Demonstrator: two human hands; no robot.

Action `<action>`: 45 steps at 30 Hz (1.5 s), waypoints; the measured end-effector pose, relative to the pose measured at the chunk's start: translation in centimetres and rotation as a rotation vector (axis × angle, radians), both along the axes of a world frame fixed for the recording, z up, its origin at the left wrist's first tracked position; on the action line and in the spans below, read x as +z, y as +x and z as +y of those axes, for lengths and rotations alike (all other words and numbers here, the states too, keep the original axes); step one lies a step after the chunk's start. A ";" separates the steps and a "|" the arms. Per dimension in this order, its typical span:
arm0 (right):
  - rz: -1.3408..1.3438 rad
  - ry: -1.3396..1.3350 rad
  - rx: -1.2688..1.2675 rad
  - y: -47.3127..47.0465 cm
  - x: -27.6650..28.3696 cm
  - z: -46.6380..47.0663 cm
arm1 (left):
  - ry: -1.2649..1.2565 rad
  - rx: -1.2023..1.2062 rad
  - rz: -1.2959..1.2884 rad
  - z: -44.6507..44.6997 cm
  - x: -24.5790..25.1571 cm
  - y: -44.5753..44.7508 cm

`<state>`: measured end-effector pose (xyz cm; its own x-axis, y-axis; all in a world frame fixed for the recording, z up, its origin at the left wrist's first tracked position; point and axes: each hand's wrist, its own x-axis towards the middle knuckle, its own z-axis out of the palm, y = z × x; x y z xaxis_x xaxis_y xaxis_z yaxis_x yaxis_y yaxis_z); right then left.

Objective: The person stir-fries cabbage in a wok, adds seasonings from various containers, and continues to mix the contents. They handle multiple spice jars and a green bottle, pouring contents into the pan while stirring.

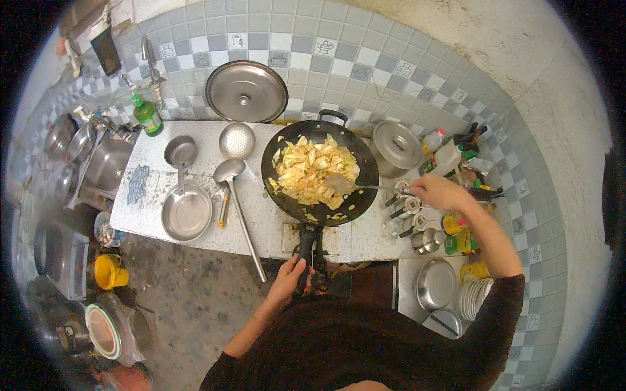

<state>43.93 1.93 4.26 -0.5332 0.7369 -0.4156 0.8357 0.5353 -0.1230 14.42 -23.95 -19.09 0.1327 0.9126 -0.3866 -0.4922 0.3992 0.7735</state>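
A black wok (320,218) sits at the back of the counter, its long handle (307,242) pointing towards me. My left hand (289,278) is closed around that handle. Chopped cabbage (313,166), pale yellow and light green, is heaped in the wok. With my right hand (435,191) I grip a metal spatula (371,187) that reaches in from the right. Its blade is blurred and lies against the right side of the cabbage, partly hidden by pieces. A small loop handle stands at the wok's far rim.
Left of the wok lie a long-handled ladle (239,210), a skimmer (237,141), a steel pan (187,212) and a saucepan (180,151). A lidded pot (397,149) stands close on the right, near spice jars (411,210) and several bottles (445,159). A lid (247,91) leans on the tiles.
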 end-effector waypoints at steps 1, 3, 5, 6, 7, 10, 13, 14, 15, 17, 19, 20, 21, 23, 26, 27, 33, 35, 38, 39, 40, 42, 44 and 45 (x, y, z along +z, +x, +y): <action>-0.034 0.083 0.026 -1.3 2.4 -1.6 | -0.006 0.014 0.008 0.0 0.4 0.1; -0.146 0.186 0.078 -3.2 4.7 -2.5 | -0.018 0.052 0.025 -0.2 1.6 0.3; -0.309 0.231 0.110 -4.3 5.8 -1.7 | 0.002 0.046 0.022 -0.2 0.5 0.2; -0.363 0.225 0.131 -5.0 5.7 -1.2 | 0.012 0.045 0.020 -0.2 0.1 0.2; -0.416 0.216 0.148 -5.6 5.0 -0.7 | 0.017 0.028 0.022 -0.2 0.1 0.2; -0.411 0.156 0.139 -6.0 -0.8 1.1 | 0.025 0.006 0.032 -0.3 0.6 0.0; -0.081 0.187 -0.038 -6.0 -10.6 1.8 | 0.015 0.024 0.022 -0.1 0.5 0.5; 0.079 0.211 -0.066 -6.0 -12.1 1.5 | -0.001 0.010 0.017 -0.1 0.4 0.3; 0.186 0.189 -0.128 -6.2 -12.6 1.0 | -0.023 -0.008 0.024 -0.2 0.3 0.1; 0.397 0.141 -0.257 -6.5 -13.3 0.5 | 0.011 0.025 0.015 -0.2 0.1 0.2; 0.411 0.065 -0.297 -6.5 -13.0 0.1 | 0.025 0.037 0.027 -0.4 0.3 0.3; 0.440 0.023 -0.284 -5.6 -13.8 0.7 | 0.023 0.040 0.041 -0.4 0.4 0.2; 0.463 -0.015 -0.274 -5.1 -13.7 0.9 | 0.024 0.040 0.049 -0.4 0.5 0.3; 0.546 -0.254 -0.477 -3.6 -13.4 0.4 | 0.010 0.056 0.058 -0.3 0.2 0.4; 0.710 -0.604 -0.720 -2.3 -11.0 -0.5 | 0.003 0.047 0.051 -0.3 1.1 0.3; 0.774 -0.719 -0.794 -1.6 -10.6 -0.6 | 0.003 0.034 0.046 -0.3 1.5 0.2; 0.655 -0.773 -0.726 1.2 -6.8 -1.5 | 0.042 -0.007 0.070 -0.1 0.7 0.1; 0.521 -0.438 -0.488 1.4 -5.4 -1.6 | 0.025 0.014 0.083 -0.1 0.7 0.1; 0.231 0.254 -0.174 -0.7 -1.4 -2.3 | 0.000 0.019 0.070 -0.2 0.8 0.0; 0.159 0.348 -0.112 -1.0 -0.8 -1.8 | -0.004 0.011 0.058 -0.2 0.9 0.1; 0.089 0.439 -0.044 -1.5 -0.4 -1.0 | -0.001 0.034 0.049 -0.2 0.8 0.2; 0.004 0.615 0.070 -2.7 -0.1 0.8 | 0.007 0.085 0.032 -0.2 0.7 0.5; -0.054 0.648 0.113 -4.4 0.4 3.0 | 0.004 0.044 0.021 -0.3 -0.1 0.3; -0.081 0.664 0.137 -5.3 0.5 4.1 | 0.002 0.026 0.016 -0.4 -0.4 0.2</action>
<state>38.59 6.08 4.81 -0.6258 0.7778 0.0592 0.7480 0.5768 0.3284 14.66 -24.36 -19.51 0.1032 0.9164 -0.3866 -0.4899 0.3851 0.7821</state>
